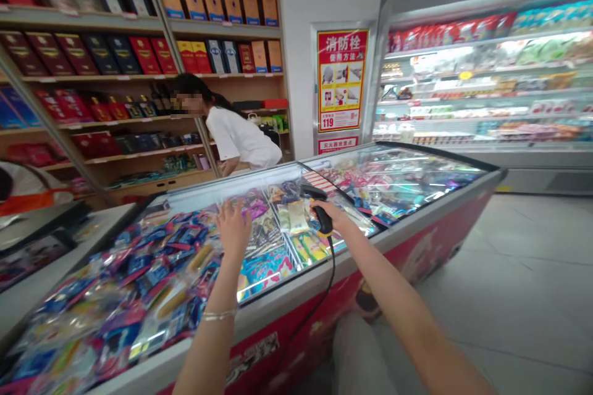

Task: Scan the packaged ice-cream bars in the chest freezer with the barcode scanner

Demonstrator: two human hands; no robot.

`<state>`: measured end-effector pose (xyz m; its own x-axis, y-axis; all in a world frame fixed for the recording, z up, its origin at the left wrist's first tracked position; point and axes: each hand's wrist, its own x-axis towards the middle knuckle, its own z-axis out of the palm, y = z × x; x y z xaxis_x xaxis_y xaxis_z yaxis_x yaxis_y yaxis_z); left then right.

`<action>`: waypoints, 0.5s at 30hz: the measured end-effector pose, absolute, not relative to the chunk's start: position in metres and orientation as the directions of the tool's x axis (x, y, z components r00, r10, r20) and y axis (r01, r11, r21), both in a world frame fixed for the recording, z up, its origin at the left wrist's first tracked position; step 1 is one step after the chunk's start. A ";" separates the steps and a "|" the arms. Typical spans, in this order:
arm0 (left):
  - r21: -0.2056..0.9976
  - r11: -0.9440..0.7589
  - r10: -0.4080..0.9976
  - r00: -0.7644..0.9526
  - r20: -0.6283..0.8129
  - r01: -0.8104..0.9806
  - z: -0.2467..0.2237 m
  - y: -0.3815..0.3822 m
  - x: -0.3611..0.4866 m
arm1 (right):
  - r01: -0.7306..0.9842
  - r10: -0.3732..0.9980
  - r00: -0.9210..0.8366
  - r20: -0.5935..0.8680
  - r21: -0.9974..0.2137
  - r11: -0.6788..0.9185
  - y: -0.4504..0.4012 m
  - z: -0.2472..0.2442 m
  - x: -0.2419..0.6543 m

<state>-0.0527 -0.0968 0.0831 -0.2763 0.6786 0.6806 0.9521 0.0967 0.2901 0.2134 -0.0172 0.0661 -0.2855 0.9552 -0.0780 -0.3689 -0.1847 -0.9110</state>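
The person beside me leans over a red-sided chest freezer point(398, 241), with twelve o'clock straight ahead of them. Toward one o'clock, the right hand point(330, 216) has its fingers wrapped around a black handheld scanner point(323, 220), held above the freezer's glass, and a dark cable point(332, 268) loops down from its handle. At eleven o'clock the left hand point(234, 225) reaches out with its fingers spread, nothing gripped in them, and a bracelet point(218, 316) circles that wrist. Blue and pink packets point(152, 278) lie heaped toward ten o'clock, while yellow-and-green packets point(309, 247) sit just below the scanner.

The clearest writing is on the red sign point(343, 80) near half past twelve: 消防栓, 使用方法, and the number 119. A smaller red sign point(338, 144) under it reads 灭火器放置点. White lettering point(254, 355) on the freezer's front seems too blurred and cut off to read with any confidence. At eleven o'clock, a person in a white top point(245, 136) bends before shelves of boxed goods point(213, 0); a lit display fridge point(482, 86) stands toward two.
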 end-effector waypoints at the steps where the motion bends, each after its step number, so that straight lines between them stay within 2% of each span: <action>1: 0.282 0.059 0.710 -0.239 0.663 0.957 0.080 -0.086 -0.031 | -0.369 0.967 -0.237 -0.090 -0.913 -0.175 -0.015 0.067 0.236; 9: 0.271 -0.264 0.849 0.090 0.521 0.926 0.052 -0.024 0.133 | -0.416 0.986 0.032 -0.162 -0.899 -0.134 -0.013 0.063 0.400; 15: 0.315 -0.463 0.856 0.325 0.403 0.828 0.035 0.004 0.220 | -0.507 0.978 0.153 -0.145 -0.861 -0.049 -0.008 0.036 0.454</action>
<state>0.2205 0.0035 0.0345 0.3252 0.8556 0.4027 0.8282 -0.4632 0.3154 0.4536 -0.0084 0.0359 0.1525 0.9776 -0.1451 -0.5069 -0.0487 -0.8606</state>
